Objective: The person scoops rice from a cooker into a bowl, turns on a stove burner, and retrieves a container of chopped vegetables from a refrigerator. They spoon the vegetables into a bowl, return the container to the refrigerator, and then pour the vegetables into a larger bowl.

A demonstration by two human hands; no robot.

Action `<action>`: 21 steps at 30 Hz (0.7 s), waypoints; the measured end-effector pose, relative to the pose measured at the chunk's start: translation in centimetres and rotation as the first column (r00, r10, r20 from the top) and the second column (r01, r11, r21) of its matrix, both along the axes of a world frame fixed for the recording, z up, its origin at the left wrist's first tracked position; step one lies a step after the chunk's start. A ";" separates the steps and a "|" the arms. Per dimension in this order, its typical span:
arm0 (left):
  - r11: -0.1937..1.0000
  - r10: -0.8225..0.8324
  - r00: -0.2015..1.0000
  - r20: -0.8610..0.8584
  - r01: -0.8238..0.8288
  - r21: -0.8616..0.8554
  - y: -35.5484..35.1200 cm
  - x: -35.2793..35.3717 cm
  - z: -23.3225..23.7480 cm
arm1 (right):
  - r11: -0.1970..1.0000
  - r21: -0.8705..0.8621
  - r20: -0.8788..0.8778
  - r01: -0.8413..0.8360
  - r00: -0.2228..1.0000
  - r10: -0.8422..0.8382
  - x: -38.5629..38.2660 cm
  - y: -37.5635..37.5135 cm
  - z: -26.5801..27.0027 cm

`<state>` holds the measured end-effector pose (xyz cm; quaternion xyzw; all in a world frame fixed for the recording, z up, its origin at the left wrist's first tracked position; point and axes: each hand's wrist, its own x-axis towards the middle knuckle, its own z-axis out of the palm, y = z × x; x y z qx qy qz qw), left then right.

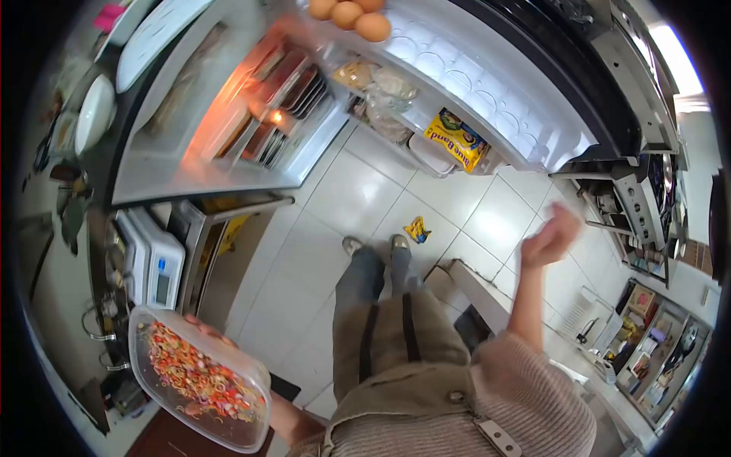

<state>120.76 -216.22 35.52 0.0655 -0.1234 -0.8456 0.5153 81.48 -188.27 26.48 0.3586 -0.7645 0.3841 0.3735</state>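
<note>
My left hand (207, 330) grips a clear plastic container (242, 364) at the lower left, its fingers against the far wall and part of the hand hidden beneath. Inside lies a loose heap of finely chopped vegetables (194, 365) in red, orange and pale pieces. Raised at the right, over the floor, my right hand (551, 238) is away from any object and smeared by motion, so its finger position is unclear. An open fridge (324, 141) stands ahead, its inside lit orange. Eggs (347, 15) and a yellow Blue Band packet (457, 139) sit in its door.
A white digital scale (156, 263) stands on the left counter, beside the fridge. On the tiled floor (350, 190) a crumpled yellow-and-blue packet (417, 229) lies near my feet. A stove (638, 202) and stocked shelves (662, 358) line the right side.
</note>
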 end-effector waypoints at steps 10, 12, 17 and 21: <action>0.928 -0.357 0.903 0.240 0.314 0.199 0.3 -3.0 -25.8 | 0.758 0.590 0.806 -0.277 0.156 -0.571 15.7 7.3 -58.1; 0.904 -0.414 0.868 0.273 0.357 0.235 0.3 -3.6 -30.1 | 0.505 0.606 0.651 -0.615 0.019 -0.759 14.8 7.3 -65.6; 0.859 -0.502 0.800 0.330 0.414 0.302 0.6 -5.4 -37.3 | -0.004 0.504 0.660 -0.864 0.388 -0.643 13.5 10.2 -84.4; 0.843 -0.523 0.784 0.335 0.418 0.338 1.3 -5.5 -36.7 | 0.297 0.624 0.633 -0.723 0.246 -0.734 15.0 9.8 -82.6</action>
